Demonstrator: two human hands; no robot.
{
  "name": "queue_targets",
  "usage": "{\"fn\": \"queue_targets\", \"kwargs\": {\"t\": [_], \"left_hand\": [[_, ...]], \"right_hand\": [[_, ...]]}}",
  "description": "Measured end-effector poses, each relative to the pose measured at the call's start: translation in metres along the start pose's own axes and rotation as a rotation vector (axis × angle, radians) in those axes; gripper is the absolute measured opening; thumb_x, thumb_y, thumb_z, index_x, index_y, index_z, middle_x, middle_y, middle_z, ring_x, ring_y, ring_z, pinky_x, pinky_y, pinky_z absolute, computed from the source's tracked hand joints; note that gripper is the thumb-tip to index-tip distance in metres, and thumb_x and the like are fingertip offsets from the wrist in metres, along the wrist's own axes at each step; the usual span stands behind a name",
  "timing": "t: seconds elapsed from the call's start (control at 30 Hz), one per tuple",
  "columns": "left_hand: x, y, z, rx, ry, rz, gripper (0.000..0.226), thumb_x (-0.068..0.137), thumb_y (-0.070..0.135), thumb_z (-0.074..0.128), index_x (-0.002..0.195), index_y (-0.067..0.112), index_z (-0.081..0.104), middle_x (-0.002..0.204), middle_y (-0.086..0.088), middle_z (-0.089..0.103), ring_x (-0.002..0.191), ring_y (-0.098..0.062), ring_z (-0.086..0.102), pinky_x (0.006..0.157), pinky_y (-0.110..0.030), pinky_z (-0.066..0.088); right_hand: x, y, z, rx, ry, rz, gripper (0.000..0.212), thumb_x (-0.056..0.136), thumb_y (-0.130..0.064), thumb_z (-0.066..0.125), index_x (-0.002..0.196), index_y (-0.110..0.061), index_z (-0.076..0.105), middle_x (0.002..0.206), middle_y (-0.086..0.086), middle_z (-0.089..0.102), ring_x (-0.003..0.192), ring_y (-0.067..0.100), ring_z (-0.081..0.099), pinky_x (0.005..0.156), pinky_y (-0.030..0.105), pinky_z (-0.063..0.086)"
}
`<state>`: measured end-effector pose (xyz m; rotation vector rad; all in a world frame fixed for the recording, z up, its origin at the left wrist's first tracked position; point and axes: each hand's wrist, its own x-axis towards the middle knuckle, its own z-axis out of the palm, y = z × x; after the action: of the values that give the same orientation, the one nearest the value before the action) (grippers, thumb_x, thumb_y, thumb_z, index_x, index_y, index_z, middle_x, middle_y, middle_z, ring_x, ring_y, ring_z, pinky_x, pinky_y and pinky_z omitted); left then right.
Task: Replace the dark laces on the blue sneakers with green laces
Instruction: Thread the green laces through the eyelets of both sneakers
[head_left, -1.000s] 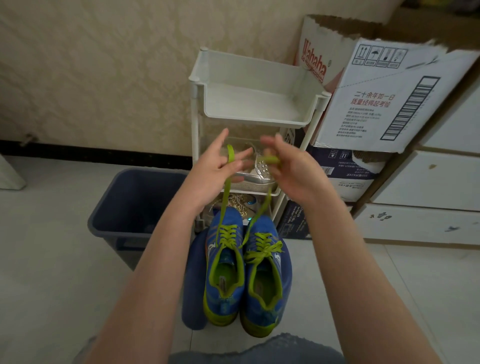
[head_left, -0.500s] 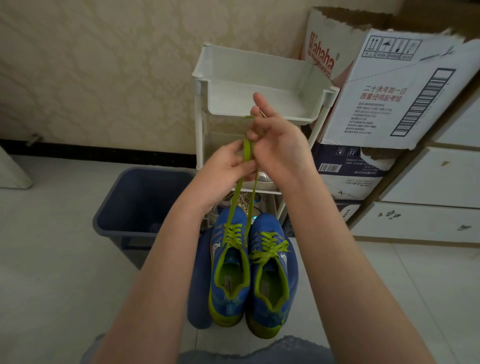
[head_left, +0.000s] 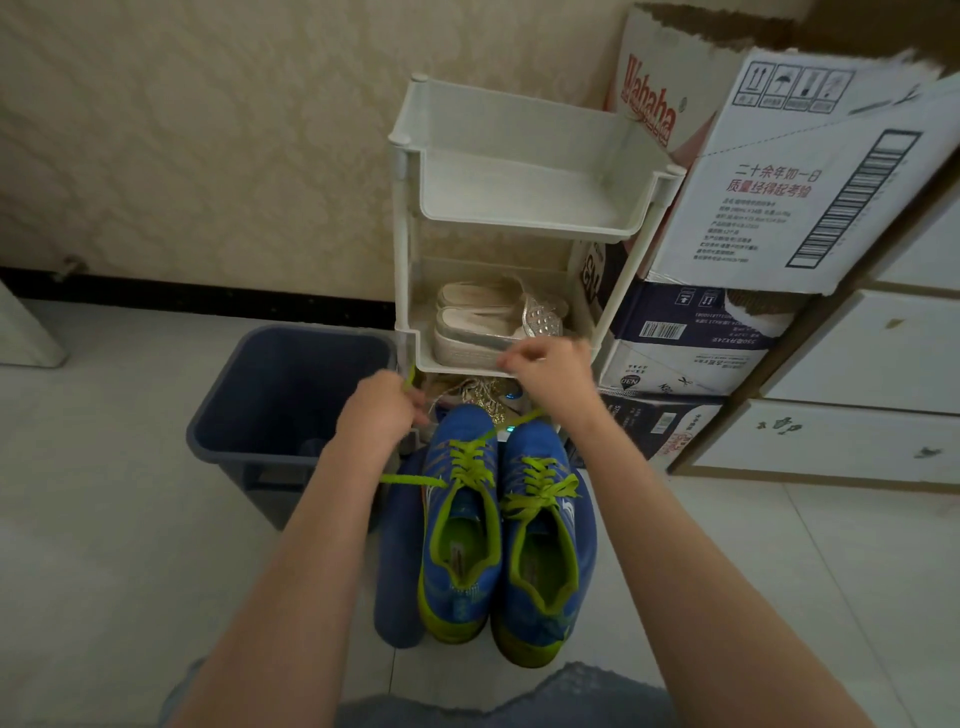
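Note:
Two blue sneakers with green trim stand side by side on the floor, toes pointing away from me. The left sneaker and the right sneaker both carry green laces. My left hand grips one end of the left sneaker's lace above and to the left of its toe; a green tip sticks out above the fist. My right hand pinches the other end, which runs taut up from the eyelets past the right sneaker's toe. The right sneaker's lace lies loosely knotted.
A dark blue bin stands left of the sneakers. A white plastic shelf rack behind them holds pale shoes on its middle tier. Cardboard boxes and white drawers are stacked at the right. A blue insole-like piece lies beside the left sneaker.
Both hands dropped from in front of the rack's upper tier and spread apart, pulling the two lace ends outward to left and right. The pale shoes on the rack came into view.

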<state>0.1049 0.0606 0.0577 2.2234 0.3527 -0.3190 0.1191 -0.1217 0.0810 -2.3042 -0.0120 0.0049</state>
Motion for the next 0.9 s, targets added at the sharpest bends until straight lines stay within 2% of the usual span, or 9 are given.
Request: {"fn": "queue_targets", "kwargs": {"t": [0.07,0.13,0.23,0.3,0.37,0.47,0.7,0.8,0.9], "left_hand": [[0.004,-0.015,0.011,0.083,-0.14,-0.097,0.02,0.083,0.003,0.068,0.102,0.005,0.071,0.104,-0.012,0.07,0.093,-0.024,0.063,0.091,-0.034,0.048],[0.004,-0.03,0.022,0.155,-0.227,-0.118,0.021,0.082,0.008,0.069,0.102,0.004,0.071,0.103,-0.012,0.069,0.094,-0.025,0.064,0.085,-0.032,0.051],[-0.001,-0.046,0.034,0.118,-0.317,-0.018,0.006,0.088,0.016,0.066,0.088,0.011,0.068,0.069,-0.002,0.061,0.06,-0.009,0.054,0.051,-0.015,0.043],[-0.002,-0.051,0.036,0.087,-0.338,0.042,0.01,0.088,0.021,0.067,0.08,0.015,0.064,0.06,0.003,0.053,0.053,-0.005,0.047,0.043,-0.009,0.036],[0.0,-0.054,0.036,0.068,-0.341,0.076,0.015,0.088,0.024,0.066,0.075,0.018,0.062,0.059,0.005,0.053,0.053,-0.005,0.047,0.043,-0.008,0.035],[0.002,-0.053,0.038,0.025,-0.345,0.161,0.004,0.086,0.021,0.069,0.083,0.02,0.067,0.068,0.008,0.06,0.057,-0.002,0.051,0.051,-0.01,0.039],[0.009,-0.043,0.053,0.242,-0.27,0.323,0.013,0.078,0.029,0.075,0.087,0.025,0.068,0.094,0.003,0.066,0.092,-0.015,0.062,0.086,-0.037,0.049],[0.009,-0.036,0.056,0.382,-0.255,0.302,0.018,0.085,0.031,0.068,0.09,0.014,0.064,0.09,-0.003,0.065,0.086,-0.019,0.061,0.081,-0.036,0.049],[0.008,-0.038,0.06,0.286,-0.332,0.198,0.018,0.095,0.026,0.055,0.087,0.011,0.053,0.077,-0.004,0.056,0.07,-0.017,0.055,0.071,-0.03,0.041]], "right_hand": [[-0.007,0.014,0.014,-0.225,-0.117,-0.056,0.022,0.093,-0.027,0.054,0.1,-0.018,0.073,0.09,-0.004,0.068,0.092,0.006,0.041,0.106,0.03,0.023],[-0.012,0.026,0.03,-0.333,-0.227,-0.125,0.026,0.091,-0.038,0.056,0.099,-0.019,0.073,0.095,-0.003,0.07,0.105,0.018,0.037,0.095,0.03,0.028],[-0.014,0.046,0.052,-0.415,-0.481,-0.142,0.026,0.087,-0.045,0.061,0.097,-0.023,0.071,0.09,-0.008,0.065,0.108,0.02,0.032,0.093,0.033,0.033],[-0.012,0.058,0.061,-0.423,-0.536,-0.179,0.01,0.088,-0.033,0.063,0.091,-0.026,0.069,0.086,-0.011,0.061,0.11,0.023,0.039,0.095,0.035,0.033],[-0.009,0.064,0.061,-0.349,-0.539,-0.173,0.004,0.088,-0.028,0.064,0.09,-0.027,0.068,0.09,-0.01,0.065,0.112,0.025,0.044,0.099,0.033,0.031],[-0.009,0.07,0.056,-0.199,-0.547,-0.113,0.013,0.088,-0.013,0.065,0.099,-0.012,0.072,0.101,0.004,0.07,0.1,0.014,0.056,0.088,0.008,0.036],[-0.01,0.074,0.05,-0.08,-0.532,-0.041,0.011,0.084,-0.006,0.068,0.093,-0.012,0.066,0.089,-0.003,0.061,0.089,0.013,0.057,0.084,0.024,0.046],[-0.011,0.074,0.05,-0.077,-0.558,-0.052,0.01,0.086,-0.007,0.067,0.096,-0.01,0.066,0.085,-0.006,0.061,0.082,0.008,0.056,0.077,0.019,0.044],[-0.01,0.076,0.051,-0.048,-0.57,-0.054,0.01,0.086,-0.007,0.066,0.094,-0.014,0.066,0.082,-0.011,0.061,0.081,0.005,0.058,0.079,0.017,0.046]]}}
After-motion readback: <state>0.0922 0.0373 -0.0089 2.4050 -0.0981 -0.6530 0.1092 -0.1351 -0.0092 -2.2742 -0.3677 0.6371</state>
